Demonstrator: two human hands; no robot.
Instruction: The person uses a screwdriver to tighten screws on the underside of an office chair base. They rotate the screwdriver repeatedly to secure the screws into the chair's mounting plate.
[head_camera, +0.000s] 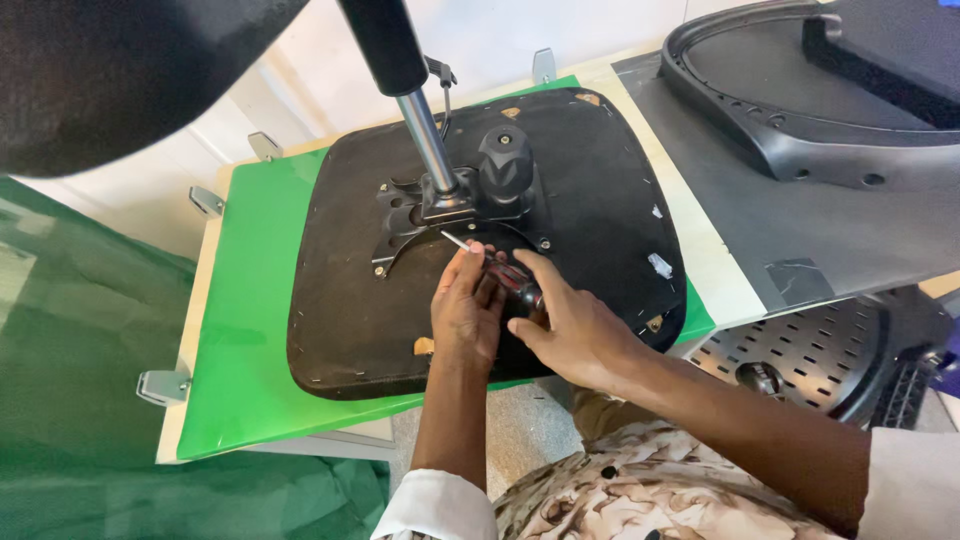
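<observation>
Left hand (467, 305): fingers pinched narrow round the screwdriver (495, 265) shaft, steadying it.
Right hand (565, 325): closed on the dark handle.
Tip: at the front edge of the black mechanism plate (440, 210) (screw itself too small to see).
Seat base (480, 240): upside down on the green sheet (250, 330) over the worktop, gas column (425, 125) already fitted.
Progress: plate seated, fastening apparently unfinished.

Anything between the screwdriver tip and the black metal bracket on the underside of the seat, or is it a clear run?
Nothing visible blocks it. The screwdriver, held by the left hand and right hand, points its tip at the lower edge of the bracket. The gas cylinder stands behind the tip, not across its path.
</observation>
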